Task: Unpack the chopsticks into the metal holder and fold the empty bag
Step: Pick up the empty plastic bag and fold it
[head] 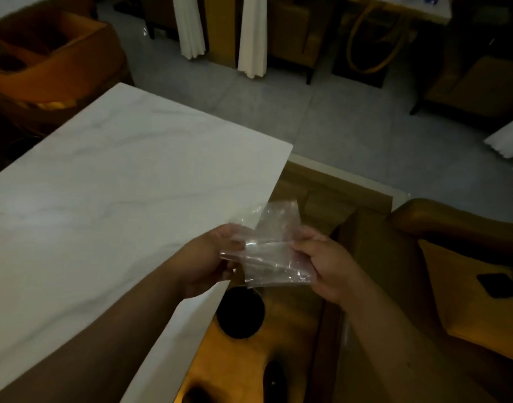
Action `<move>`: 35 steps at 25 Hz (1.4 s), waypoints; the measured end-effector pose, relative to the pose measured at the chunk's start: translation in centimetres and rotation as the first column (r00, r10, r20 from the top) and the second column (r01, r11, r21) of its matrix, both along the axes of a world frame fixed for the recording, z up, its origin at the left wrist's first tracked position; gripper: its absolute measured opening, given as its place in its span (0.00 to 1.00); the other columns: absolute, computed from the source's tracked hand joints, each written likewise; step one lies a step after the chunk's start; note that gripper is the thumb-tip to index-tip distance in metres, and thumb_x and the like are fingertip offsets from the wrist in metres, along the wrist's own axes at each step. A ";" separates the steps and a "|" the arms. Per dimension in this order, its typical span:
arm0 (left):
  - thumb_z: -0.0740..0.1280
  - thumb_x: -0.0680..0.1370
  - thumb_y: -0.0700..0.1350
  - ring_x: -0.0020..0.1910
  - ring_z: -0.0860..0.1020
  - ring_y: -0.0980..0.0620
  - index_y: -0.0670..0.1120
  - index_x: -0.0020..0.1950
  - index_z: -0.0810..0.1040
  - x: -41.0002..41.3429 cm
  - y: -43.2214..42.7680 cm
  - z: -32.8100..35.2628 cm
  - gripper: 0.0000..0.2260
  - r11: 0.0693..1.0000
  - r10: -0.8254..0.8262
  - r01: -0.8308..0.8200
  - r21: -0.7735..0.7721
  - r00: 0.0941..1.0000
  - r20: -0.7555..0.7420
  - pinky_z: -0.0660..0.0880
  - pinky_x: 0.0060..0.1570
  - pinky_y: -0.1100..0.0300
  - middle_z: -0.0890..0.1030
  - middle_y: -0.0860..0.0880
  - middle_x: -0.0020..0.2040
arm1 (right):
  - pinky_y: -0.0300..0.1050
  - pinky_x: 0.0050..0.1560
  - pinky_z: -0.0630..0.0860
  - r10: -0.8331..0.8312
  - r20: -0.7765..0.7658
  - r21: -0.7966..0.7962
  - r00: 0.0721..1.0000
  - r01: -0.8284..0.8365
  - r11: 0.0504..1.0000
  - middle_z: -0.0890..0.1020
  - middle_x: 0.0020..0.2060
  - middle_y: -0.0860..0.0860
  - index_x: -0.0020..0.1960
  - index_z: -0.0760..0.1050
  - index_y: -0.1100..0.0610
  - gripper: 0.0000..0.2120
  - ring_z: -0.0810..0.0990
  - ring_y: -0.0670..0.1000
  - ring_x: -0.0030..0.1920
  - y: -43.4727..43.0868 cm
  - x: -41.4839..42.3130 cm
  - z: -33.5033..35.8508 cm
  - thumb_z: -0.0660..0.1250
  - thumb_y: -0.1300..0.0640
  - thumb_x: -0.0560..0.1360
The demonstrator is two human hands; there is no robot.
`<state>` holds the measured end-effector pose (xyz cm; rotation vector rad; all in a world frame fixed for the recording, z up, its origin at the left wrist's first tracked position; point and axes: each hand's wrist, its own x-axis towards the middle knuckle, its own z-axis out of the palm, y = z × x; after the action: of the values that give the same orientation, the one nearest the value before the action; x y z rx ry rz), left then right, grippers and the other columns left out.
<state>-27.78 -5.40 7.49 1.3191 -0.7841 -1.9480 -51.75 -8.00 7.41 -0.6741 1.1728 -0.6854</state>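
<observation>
A clear, crinkled plastic bag (271, 251) hangs in the air just past the right edge of the white marble table (104, 184). My left hand (208, 257) pinches its left end and my right hand (325, 263) pinches its right end. The bag looks empty and partly folded over on itself, with a flap sticking up at the top. No chopsticks and no metal holder are in view.
Below my hands is a yellow-brown seat (249, 359) with a round black object (240, 312) on it. A brown armchair (467, 257) with a dark phone (498, 285) stands at the right. Grey tiled floor, more chairs and white curtains lie beyond.
</observation>
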 end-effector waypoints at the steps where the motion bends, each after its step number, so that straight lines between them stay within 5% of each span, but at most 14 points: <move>1: 0.69 0.76 0.44 0.35 0.81 0.53 0.46 0.53 0.85 -0.5 0.1 -1.0 0.08 0.999 0.026 -0.025 0.024 0.999 -0.036 0.76 0.32 0.61 0.83 0.46 0.43 | 0.65 0.69 0.72 0.011 0.039 0.019 0.999 -0.012 1.000 0.78 0.60 0.73 0.67 0.75 0.69 0.15 0.77 0.67 0.60 0.0 -0.6 -1.1 0.60 0.69 0.83; 3: 0.68 0.75 0.46 0.45 0.81 0.44 0.37 0.53 0.81 -1.1 0.4 -3.2 0.13 0.994 0.065 -0.055 0.099 0.993 -0.101 0.79 0.40 0.53 0.82 0.40 0.51 | 0.60 0.65 0.78 0.071 0.072 0.013 0.995 -0.072 0.997 0.81 0.58 0.71 0.62 0.77 0.73 0.12 0.82 0.65 0.58 0.2 -1.9 -3.2 0.59 0.69 0.83; 5: 0.66 0.75 0.53 0.48 0.78 0.39 0.39 0.54 0.79 -1.5 0.6 -4.8 0.18 0.978 0.091 -0.059 0.198 0.984 -0.153 0.76 0.43 0.48 0.79 0.38 0.51 | 0.44 0.45 0.85 0.180 0.019 -0.018 0.984 -0.179 0.984 0.86 0.44 0.62 0.50 0.82 0.67 0.11 0.86 0.53 0.42 0.1 -3.4 -5.0 0.61 0.70 0.82; 8: 0.74 0.75 0.49 0.47 0.85 0.44 0.48 0.53 0.83 -2.3 0.7 -7.0 0.09 0.991 -0.129 0.120 0.057 0.972 0.196 0.82 0.44 0.50 0.85 0.46 0.51 | 0.39 0.36 0.80 0.357 -0.078 -0.032 0.931 -0.361 0.932 0.87 0.39 0.54 0.48 0.85 0.63 0.13 0.85 0.49 0.37 -0.3 -5.5 -7.9 0.61 0.68 0.78; 11: 0.76 0.74 0.43 0.47 0.85 0.53 0.60 0.59 0.80 -3.9 0.3 -8.8 0.17 0.924 -0.231 0.367 -0.106 0.758 0.610 0.84 0.45 0.54 0.84 0.53 0.52 | 0.38 0.37 0.79 0.457 -0.111 0.000 0.883 -0.460 0.888 0.87 0.42 0.46 0.53 0.82 0.54 0.10 0.84 0.47 0.41 -0.9 -5.9 -10.4 0.68 0.60 0.73; 14: 0.73 0.76 0.50 0.48 0.82 0.57 0.57 0.64 0.76 -5.2 -0.5 -11.2 0.17 0.828 -0.146 0.504 -0.245 0.617 0.773 0.80 0.44 0.59 0.82 0.58 0.51 | 0.42 0.43 0.81 0.613 -0.347 0.003 0.710 -0.653 0.758 0.87 0.49 0.47 0.55 0.79 0.44 0.15 0.87 0.49 0.48 -1.3 -3.6 -14.1 0.76 0.60 0.74; 16: 0.71 0.77 0.57 0.53 0.81 0.53 0.54 0.65 0.76 -4.3 -1.0 -13.5 0.19 0.764 -0.071 0.585 -0.271 0.494 0.866 0.79 0.49 0.56 0.82 0.54 0.55 | 0.37 0.39 0.78 0.593 -0.555 -0.020 0.583 -0.722 0.691 0.84 0.42 0.47 0.49 0.79 0.48 0.09 0.84 0.48 0.44 -1.5 -2.0 -17.2 0.73 0.60 0.73; 19: 0.66 0.78 0.63 0.70 0.72 0.45 0.50 0.72 0.73 -0.6 -2.0 -17.5 0.27 0.787 0.126 0.573 -0.230 0.215 0.968 0.72 0.66 0.44 0.76 0.46 0.71 | 0.36 0.36 0.73 0.426 -0.689 0.001 0.587 -0.587 0.810 0.81 0.41 0.43 0.56 0.80 0.50 0.09 0.80 0.44 0.41 -1.6 -2.3 -22.2 0.71 0.57 0.76; 22: 0.59 0.83 0.62 0.80 0.61 0.42 0.48 0.77 0.68 1.2 -1.8 -20.7 0.27 0.808 0.204 0.557 -0.192 0.041 0.978 0.56 0.78 0.40 0.66 0.43 0.80 | 0.43 0.44 0.77 0.263 -0.781 0.025 0.567 -0.392 0.920 0.84 0.48 0.55 0.60 0.80 0.59 0.12 0.84 0.56 0.48 -0.7 -3.1 -29.2 0.69 0.54 0.79; 27: 0.60 0.82 0.58 0.73 0.68 0.43 0.50 0.70 0.75 1.8 -1.5 -22.7 0.20 0.789 0.370 0.508 -0.345 0.055 0.927 0.66 0.69 0.45 0.74 0.45 0.72 | 0.33 0.33 0.66 0.197 -0.773 0.052 0.604 -0.249 0.967 0.78 0.37 0.43 0.56 0.81 0.59 0.09 0.81 0.50 0.39 2.4 1.8 -41.9 0.70 0.58 0.77; 30: 0.61 0.81 0.58 0.68 0.70 0.42 0.50 0.68 0.77 1.5 -1.3 -22.4 0.19 0.782 0.401 0.506 -0.364 0.039 0.915 0.67 0.63 0.47 0.76 0.44 0.67 | 0.35 0.35 0.70 0.239 -0.787 0.094 0.569 -0.272 0.958 0.86 0.47 0.53 0.60 0.81 0.58 0.14 0.83 0.53 0.43 3.8 4.6 -48.2 0.69 0.59 0.75; 35: 0.63 0.81 0.56 0.65 0.73 0.40 0.48 0.66 0.80 1.7 -1.0 -23.0 0.19 0.759 0.448 0.511 -0.404 0.040 0.893 0.70 0.61 0.45 0.78 0.43 0.64 | 0.44 0.49 0.70 0.337 -0.802 0.156 0.493 -0.372 0.915 0.85 0.55 0.59 0.65 0.79 0.62 0.16 0.83 0.59 0.54 5.2 7.6 -56.9 0.68 0.57 0.80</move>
<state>-26.07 -6.42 -15.47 2.0424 -1.9603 -0.0748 -44.19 -2.78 -49.50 -1.3164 1.7992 0.0275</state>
